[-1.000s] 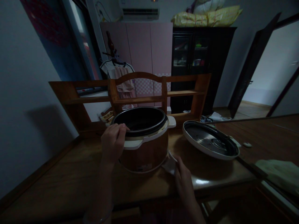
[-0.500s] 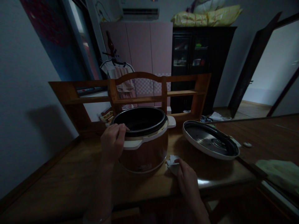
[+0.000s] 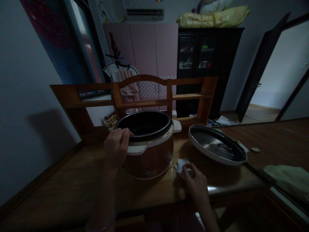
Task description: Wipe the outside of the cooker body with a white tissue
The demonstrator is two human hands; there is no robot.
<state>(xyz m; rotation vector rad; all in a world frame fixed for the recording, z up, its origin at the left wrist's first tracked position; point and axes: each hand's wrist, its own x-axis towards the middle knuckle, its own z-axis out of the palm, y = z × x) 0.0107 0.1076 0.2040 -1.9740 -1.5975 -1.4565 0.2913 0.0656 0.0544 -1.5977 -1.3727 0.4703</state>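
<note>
Cooker (image 3: 154, 161), lidless and upright on the wooden table (image 3: 72, 175), standing leftward of and just beyond the right hand (image 3: 196, 181), which pinches a crumpled white tissue (image 3: 181, 165) beside the base, while the left hand (image 3: 116, 146), the nearer, is clamped on its near-left edge

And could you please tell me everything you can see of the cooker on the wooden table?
The cooker stands upright and open on the wooden table. Its round body is glossy reddish-brown, with an unreadable label low on the front. Two pale, plastic-looking handles jut out on opposite sides. Inside sits a dark inner pot with a shiny lip; its bottom is too dark to make out. The left hand holds the rim by the nearer handle.
</note>
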